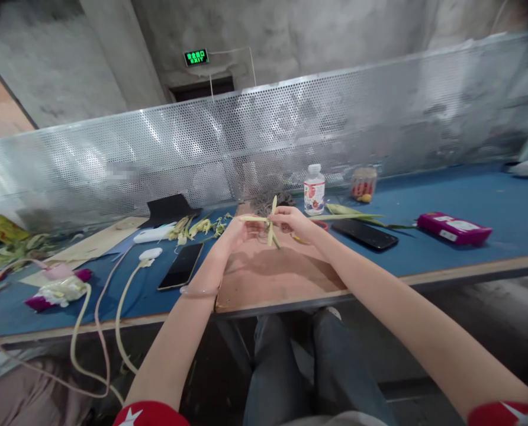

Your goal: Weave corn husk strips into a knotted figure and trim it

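Pale yellow-green leaf strips (271, 234) cross one another above the brown board, one upright and one sideways. From the left, my left hand (239, 232) is closed on the sideways strip, its fingers curled and partly hidden. My right hand (290, 219) pinches the strips near their crossing. Behind the hands lies a tangle of thin grey wire or thread (266, 204). Something with red and yellow handles (300, 239) shows partly under my right wrist; its kind cannot be made out.
A brown board (264, 284) lies between blue table sections. A white bottle (314, 190), a clear jar (363, 184), a black phone (365, 234), long leaves (350, 210) and a purple pack (454, 228) stand right. Another phone (181, 267), cables (121, 307) and wilted plant pieces (199, 227) lie left.
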A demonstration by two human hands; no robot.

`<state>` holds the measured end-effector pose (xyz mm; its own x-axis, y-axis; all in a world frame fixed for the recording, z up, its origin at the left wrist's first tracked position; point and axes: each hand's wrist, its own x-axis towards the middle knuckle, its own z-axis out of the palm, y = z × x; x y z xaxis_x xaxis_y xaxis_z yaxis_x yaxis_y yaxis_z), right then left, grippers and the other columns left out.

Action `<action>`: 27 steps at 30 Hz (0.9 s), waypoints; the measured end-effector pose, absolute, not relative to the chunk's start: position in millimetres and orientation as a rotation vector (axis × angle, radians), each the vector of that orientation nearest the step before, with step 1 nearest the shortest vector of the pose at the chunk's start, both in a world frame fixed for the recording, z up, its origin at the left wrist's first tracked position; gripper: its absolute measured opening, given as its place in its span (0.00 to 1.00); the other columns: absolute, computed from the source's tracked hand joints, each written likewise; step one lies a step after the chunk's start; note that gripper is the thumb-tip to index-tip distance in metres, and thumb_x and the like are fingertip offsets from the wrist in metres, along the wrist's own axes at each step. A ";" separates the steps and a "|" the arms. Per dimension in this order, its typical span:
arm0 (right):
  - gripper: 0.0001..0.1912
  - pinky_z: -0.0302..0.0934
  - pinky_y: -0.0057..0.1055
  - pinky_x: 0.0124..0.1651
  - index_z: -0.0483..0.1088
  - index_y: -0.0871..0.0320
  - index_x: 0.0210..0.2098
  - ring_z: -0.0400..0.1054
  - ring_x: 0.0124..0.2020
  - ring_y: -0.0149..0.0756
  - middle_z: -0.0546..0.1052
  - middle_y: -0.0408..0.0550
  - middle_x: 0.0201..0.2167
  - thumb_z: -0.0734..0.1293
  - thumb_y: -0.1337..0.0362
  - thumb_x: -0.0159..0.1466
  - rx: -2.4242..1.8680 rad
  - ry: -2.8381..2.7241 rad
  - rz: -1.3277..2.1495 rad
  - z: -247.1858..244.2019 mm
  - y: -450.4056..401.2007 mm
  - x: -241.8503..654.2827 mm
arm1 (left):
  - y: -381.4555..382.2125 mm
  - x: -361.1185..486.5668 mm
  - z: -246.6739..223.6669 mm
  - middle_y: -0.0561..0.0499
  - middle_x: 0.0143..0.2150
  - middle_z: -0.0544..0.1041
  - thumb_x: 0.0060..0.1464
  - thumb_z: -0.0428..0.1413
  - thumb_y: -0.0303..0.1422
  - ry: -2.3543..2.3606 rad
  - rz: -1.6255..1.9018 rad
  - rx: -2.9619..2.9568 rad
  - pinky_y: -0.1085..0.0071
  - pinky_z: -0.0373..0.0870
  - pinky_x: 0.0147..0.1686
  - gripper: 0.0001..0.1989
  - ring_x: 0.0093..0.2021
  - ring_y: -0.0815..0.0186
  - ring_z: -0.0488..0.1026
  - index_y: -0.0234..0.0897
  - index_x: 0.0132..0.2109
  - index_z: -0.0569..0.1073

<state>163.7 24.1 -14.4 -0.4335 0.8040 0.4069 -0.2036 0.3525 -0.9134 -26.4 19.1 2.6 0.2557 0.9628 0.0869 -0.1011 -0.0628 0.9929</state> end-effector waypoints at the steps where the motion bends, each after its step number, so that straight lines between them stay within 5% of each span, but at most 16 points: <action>1: 0.17 0.37 0.25 0.20 0.62 0.58 0.23 0.46 0.16 0.21 0.57 0.34 0.16 0.72 0.56 0.50 -0.547 -1.638 1.283 -14.6 23.6 163.8 | 18.5 -26.5 2.6 0.44 0.28 0.77 0.54 0.52 0.33 0.890 1.028 1.311 0.71 0.67 0.28 0.11 0.28 0.66 0.74 0.30 0.33 0.75; 5: 0.14 0.41 0.25 0.21 0.63 0.59 0.24 0.51 0.17 0.22 0.59 0.35 0.17 0.71 0.58 0.52 -0.521 -1.679 1.281 -15.1 22.9 163.5 | 16.3 -26.4 2.8 0.44 0.27 0.77 0.56 0.52 0.42 0.851 0.864 1.329 0.73 0.66 0.28 0.19 0.27 0.69 0.72 0.29 0.32 0.77; 13: 0.14 0.44 0.25 0.21 0.65 0.59 0.24 0.53 0.17 0.23 0.62 0.36 0.17 0.71 0.57 0.51 -0.524 -1.693 1.253 -14.7 22.2 164.3 | 11.9 -31.3 3.3 0.44 0.29 0.76 0.53 0.57 0.40 0.836 0.818 1.352 0.75 0.65 0.27 0.15 0.26 0.71 0.69 0.30 0.33 0.78; 21: 0.14 0.45 0.25 0.21 0.67 0.59 0.25 0.54 0.18 0.23 0.66 0.38 0.18 0.71 0.56 0.50 -0.588 -1.692 1.221 -14.1 19.1 163.0 | 7.9 -34.6 -0.8 0.49 0.27 0.71 0.41 0.65 0.36 0.839 0.725 1.481 0.79 0.52 0.19 0.15 0.23 0.77 0.59 0.30 0.36 0.79; 27: 0.15 0.46 0.24 0.20 0.68 0.60 0.26 0.55 0.18 0.23 0.64 0.37 0.17 0.72 0.55 0.50 -0.597 -1.677 1.157 -18.9 25.1 160.4 | 5.5 -32.5 -0.4 0.53 0.23 0.64 0.47 0.62 0.39 0.803 0.629 1.429 0.78 0.48 0.17 0.15 0.19 0.79 0.52 0.30 0.36 0.78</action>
